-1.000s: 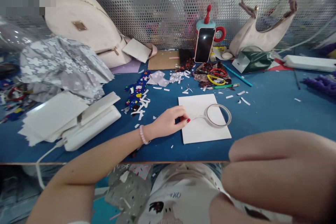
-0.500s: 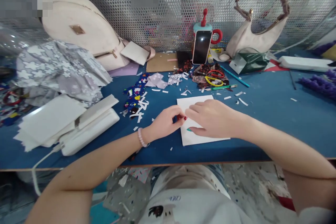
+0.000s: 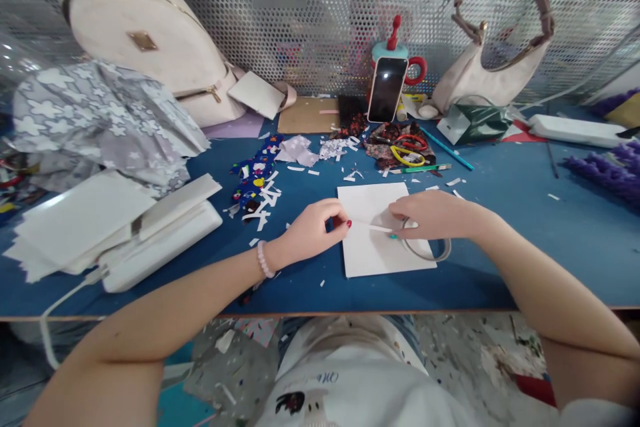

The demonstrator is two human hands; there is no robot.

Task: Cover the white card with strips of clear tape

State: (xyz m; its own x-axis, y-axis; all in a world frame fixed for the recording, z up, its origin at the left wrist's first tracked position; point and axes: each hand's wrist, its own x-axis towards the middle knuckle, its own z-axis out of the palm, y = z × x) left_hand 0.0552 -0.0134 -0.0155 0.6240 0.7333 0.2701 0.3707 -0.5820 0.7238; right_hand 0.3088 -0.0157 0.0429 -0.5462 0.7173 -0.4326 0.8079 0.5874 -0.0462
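A white square board (image 3: pixel 373 260) lies flat on the blue table in front of me. Over its left edge, my left hand (image 3: pixel 317 228) is closed, thumb and finger pinching the end of a thin white tape strip (image 3: pixel 379 228). The strip stretches across the board to my right hand (image 3: pixel 440 215), whose fingers are closed on a narrow roll of tape (image 3: pixel 443 255). Part of the roll's ring shows below the right palm, and the rest is hidden behind the fingers.
White paper scraps (image 3: pixel 267 200) and patterned fabric lie left of the board. Behind it are yellow-handled scissors (image 3: pixel 407 157), a green cutter (image 3: pixel 425 168) and a propped phone (image 3: pixel 387 90). At left, white cards (image 3: pixel 80 213) lie beside a white device (image 3: pixel 165 247) with a cable.
My right hand has moved right, away from my left, and a length of tape now spans between them. The tape roll has come into view under my right hand.
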